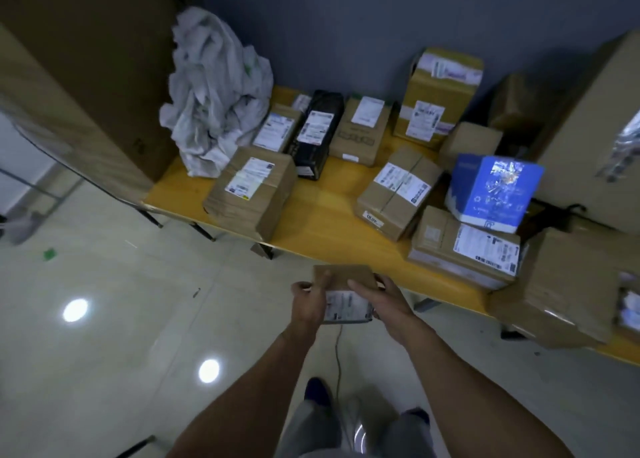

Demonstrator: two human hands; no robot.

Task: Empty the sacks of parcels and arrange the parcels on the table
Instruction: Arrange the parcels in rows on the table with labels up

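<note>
Short of the table's [322, 215] front edge, above the floor, a small parcel [343, 277] is held in both hands, apart from the tabletop. Parcel: flat brown cardboard box, tilted. The plain brown face is uppermost toward the table, and a white printed label sits on the part nearer the person. The print is blurred and not legible.

Left hand [310, 301]: grips the parcel's left side, one digit laid over the brown face, the rest curled beneath. Right hand [384, 301]: grips the right side likewise, one digit across the brown face. Both forearms are bare, extended forward and converging on the parcel.

On the table:
- crumpled white sack [214, 100] at the far left corner
- taped brown box [251, 187] at the front edge just beside the sack
- black box [317, 135] behind the brown box
- blue box [491, 190], tilted, toward the right end
</note>
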